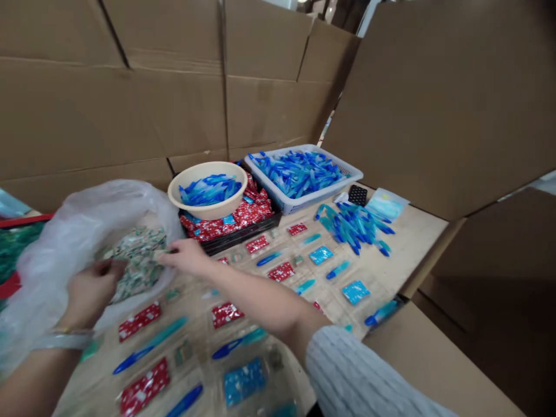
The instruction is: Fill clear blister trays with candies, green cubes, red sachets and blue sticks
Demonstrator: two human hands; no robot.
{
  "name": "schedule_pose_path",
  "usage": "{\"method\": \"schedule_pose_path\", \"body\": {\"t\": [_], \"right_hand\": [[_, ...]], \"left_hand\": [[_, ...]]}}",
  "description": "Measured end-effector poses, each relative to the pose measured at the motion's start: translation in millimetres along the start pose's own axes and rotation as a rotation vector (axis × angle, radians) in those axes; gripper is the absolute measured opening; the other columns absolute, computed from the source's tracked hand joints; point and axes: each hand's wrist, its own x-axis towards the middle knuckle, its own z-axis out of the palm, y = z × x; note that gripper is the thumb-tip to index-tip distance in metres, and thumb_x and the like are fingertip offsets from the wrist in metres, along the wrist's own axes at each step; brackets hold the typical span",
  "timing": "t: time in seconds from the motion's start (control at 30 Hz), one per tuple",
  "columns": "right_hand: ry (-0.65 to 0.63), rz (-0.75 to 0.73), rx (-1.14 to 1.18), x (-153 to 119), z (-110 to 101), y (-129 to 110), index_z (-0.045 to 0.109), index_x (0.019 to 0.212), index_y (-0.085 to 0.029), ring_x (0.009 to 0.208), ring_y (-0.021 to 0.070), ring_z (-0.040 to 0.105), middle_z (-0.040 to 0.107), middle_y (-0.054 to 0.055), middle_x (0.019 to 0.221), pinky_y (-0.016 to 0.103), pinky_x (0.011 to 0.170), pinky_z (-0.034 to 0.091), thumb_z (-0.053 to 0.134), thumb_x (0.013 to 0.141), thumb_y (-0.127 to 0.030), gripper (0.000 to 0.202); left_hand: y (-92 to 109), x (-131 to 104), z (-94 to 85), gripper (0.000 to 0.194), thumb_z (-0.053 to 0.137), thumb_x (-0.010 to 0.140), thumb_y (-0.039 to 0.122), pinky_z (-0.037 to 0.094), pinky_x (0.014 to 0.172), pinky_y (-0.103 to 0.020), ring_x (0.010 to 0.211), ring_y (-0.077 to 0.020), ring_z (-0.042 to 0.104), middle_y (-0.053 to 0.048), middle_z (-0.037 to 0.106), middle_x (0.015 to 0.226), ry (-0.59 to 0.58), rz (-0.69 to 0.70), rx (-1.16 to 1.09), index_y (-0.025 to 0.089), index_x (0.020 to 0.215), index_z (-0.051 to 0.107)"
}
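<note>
A clear plastic bag [125, 194] stands open at the left, holding a heap of small green-and-white pieces [141, 246]. My left hand [93, 286] is over the bag's near side with its fingers pinched together; what they hold, if anything, cannot be made out. At the bag's right side, my right hand [186, 256] pinches a small pale green piece [161, 256] between thumb and fingers. Below both hands, clear trays on the table carry red dotted packets [145, 387], blue packets [244, 382] and blue-teal pen-like items [150, 346].
Behind the trays, a cream bowl [208, 213] of blue pieces rests on a black crate [243, 233] of red packets. A white basket [304, 201] holds more blue pieces, and a loose pile [354, 226] lies before it. Cardboard walls [174, 110] surround the table.
</note>
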Motion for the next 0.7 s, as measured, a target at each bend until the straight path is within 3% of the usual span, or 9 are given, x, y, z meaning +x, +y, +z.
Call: {"method": "schedule_pose_path", "body": {"t": [0.07, 0.17, 0.2, 0.27, 0.37, 0.43, 0.53, 0.7], "right_hand": [[0.034, 0.028, 0.312, -34.7, -66.3, 9.1, 0.059, 0.069, -0.015, 0.052, 0.008, 0.049, 0.054, -0.004, 0.055, 0.019, 0.051, 0.037, 0.062, 0.067, -0.033, 0.018], [0.187, 0.032, 0.463, -103.9, -177.4, 30.9, 0.059, 0.067, -0.014, 0.048, 0.0056, 0.046, 0.056, -0.003, 0.057, 0.019, 0.048, 0.035, 0.068, 0.059, -0.034, 0.024], [0.265, 0.047, 0.446, -128.7, -213.2, 40.0, 0.059, 0.066, -0.013, 0.048, 0.0054, 0.046, 0.056, -0.003, 0.056, 0.019, 0.048, 0.034, 0.069, 0.057, -0.034, 0.025], [0.426, 0.073, 0.403, -175.6, -276.8, 60.1, 0.059, 0.066, -0.013, 0.049, 0.0053, 0.046, 0.055, -0.003, 0.056, 0.019, 0.049, 0.035, 0.071, 0.055, -0.034, 0.026], [0.588, 0.162, 0.369, -230.8, -342.8, 92.1, 0.057, 0.065, -0.014, 0.047, 0.0051, 0.044, 0.053, -0.004, 0.053, 0.019, 0.048, 0.034, 0.072, 0.053, -0.035, 0.028], [0.618, 0.203, 0.348, -253.9, -366.1, 112.0, 0.056, 0.063, -0.014, 0.046, 0.0057, 0.043, 0.052, -0.004, 0.052, 0.02, 0.047, 0.033, 0.072, 0.053, -0.036, 0.029], [0.6, 0.225, 0.31, -269.6, -379.9, 136.2, 0.056, 0.065, -0.015, 0.047, 0.0069, 0.044, 0.051, -0.004, 0.052, 0.021, 0.048, 0.034, 0.071, 0.055, -0.038, 0.029], [0.506, 0.23, 0.143, -267.5, -387.2, 161.4, 0.059, 0.075, -0.015, 0.053, 0.0083, 0.045, 0.053, -0.002, 0.06, 0.022, 0.051, 0.035, 0.064, 0.062, -0.041, 0.029]], "left_hand": [[69.9, -18.0, 12.3, 0.036, 0.041, 0.072, 0.051, 0.047, 0.067, -0.035, 0.074, -0.0227, 0.059, 0.004, 0.064, 0.068, -0.093, 0.047, -0.29, 0.021, 0.08, 0.059], [190.1, -51.6, 53.0, 0.031, 0.052, 0.068, 0.043, 0.045, 0.066, -0.027, 0.069, -0.0162, 0.057, -0.002, 0.065, 0.075, -0.31, 0.307, -0.726, 0.015, 0.078, 0.062], [229.4, -61.1, 71.7, 0.029, 0.053, 0.069, 0.04, 0.045, 0.064, -0.026, 0.066, -0.015, 0.057, -0.003, 0.065, 0.074, -0.388, 0.406, -0.758, 0.014, 0.075, 0.063], [301.4, -73.6, 113.4, 0.025, 0.052, 0.071, 0.033, 0.043, 0.06, -0.024, 0.063, -0.014, 0.056, -0.004, 0.064, 0.071, -0.431, 0.497, -0.768, 0.012, 0.078, 0.064], [384.0, -74.4, 176.4, 0.021, 0.051, 0.073, 0.023, 0.043, 0.061, -0.023, 0.066, -0.014, 0.057, -0.007, 0.065, 0.076, -0.404, 0.521, -0.695, 0.01, 0.082, 0.063], [419.0, -67.4, 210.9, 0.022, 0.05, 0.074, 0.021, 0.043, 0.064, -0.024, 0.069, -0.0147, 0.058, -0.009, 0.066, 0.081, -0.39, 0.521, -0.649, 0.01, 0.088, 0.062], [445.3, -56.2, 244.6, 0.024, 0.051, 0.074, 0.022, 0.043, 0.069, -0.027, 0.075, -0.0169, 0.058, -0.011, 0.065, 0.088, -0.364, 0.516, -0.558, 0.011, 0.093, 0.061], [453.7, -52.6, 261.3, 0.022, 0.052, 0.072, 0.023, 0.038, 0.08, -0.031, 0.085, -0.0206, 0.056, -0.01, 0.064, 0.087, -0.327, 0.549, -0.418, 0.014, 0.089, 0.063]]}}
